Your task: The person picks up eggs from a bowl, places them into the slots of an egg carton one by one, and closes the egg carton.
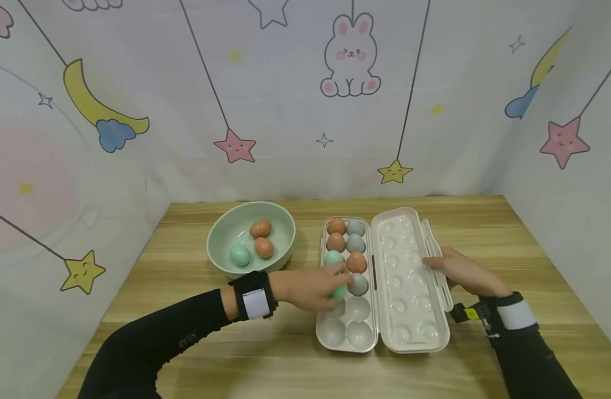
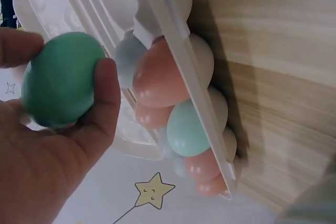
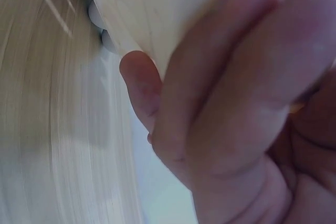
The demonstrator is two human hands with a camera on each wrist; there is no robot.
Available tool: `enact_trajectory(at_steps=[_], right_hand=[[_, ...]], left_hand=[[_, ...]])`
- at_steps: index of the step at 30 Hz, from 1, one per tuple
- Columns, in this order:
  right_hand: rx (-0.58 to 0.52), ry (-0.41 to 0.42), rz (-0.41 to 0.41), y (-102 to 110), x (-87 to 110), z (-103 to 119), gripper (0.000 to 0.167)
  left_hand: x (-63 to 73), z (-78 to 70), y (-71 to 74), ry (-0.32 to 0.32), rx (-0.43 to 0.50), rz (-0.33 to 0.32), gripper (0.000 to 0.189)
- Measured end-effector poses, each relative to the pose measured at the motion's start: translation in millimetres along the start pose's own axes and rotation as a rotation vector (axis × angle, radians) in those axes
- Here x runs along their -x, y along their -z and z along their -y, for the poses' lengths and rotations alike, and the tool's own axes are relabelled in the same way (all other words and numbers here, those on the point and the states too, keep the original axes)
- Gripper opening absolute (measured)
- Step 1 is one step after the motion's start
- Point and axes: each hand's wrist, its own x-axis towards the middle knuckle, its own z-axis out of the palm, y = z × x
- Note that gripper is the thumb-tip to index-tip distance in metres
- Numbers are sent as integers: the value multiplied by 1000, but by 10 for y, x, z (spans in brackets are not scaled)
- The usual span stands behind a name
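Note:
My left hand [image 1: 312, 285] pinches a green egg [image 2: 64, 78] between thumb and fingers, above the near half of an open egg carton [image 1: 333, 334]. In the left wrist view an orange egg [image 2: 161, 72] and a mint egg [image 2: 188, 127] sit in the carton's outer row. Grey-blue eggs [image 1: 355, 243] and another orange egg [image 1: 357, 262] fill part of the row beside the hinge. Along the outer edge of the folded-out lid [image 1: 410, 282], my right hand [image 1: 467, 272] holds on, its fingers [image 3: 210, 77] curled against the side.
A pale green bowl [image 1: 220, 235] left of the carton contains two brown eggs [image 1: 262, 238] and a mint egg [image 1: 240, 254]. All stand on a wooden table [image 1: 265, 360], with patterned cloth [image 1: 295, 111] behind and at the sides. Near the carton's front are vacant cups [image 1: 359, 336].

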Motion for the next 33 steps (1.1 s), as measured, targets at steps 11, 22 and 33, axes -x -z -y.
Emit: enact_trajectory(at_steps=[11, 22, 33], right_hand=[[-18, -2, -6, -12, 3, 5, 55], [-26, 4, -19, -28, -13, -32, 56], [-14, 11, -15, -27, -10, -14, 57]], left_hand=[[-35, 46, -277, -92, -297, -20, 32], [-49, 72, -343, -60, -365, -28, 27], [-47, 82, -389, -52, -438, -18, 31]])
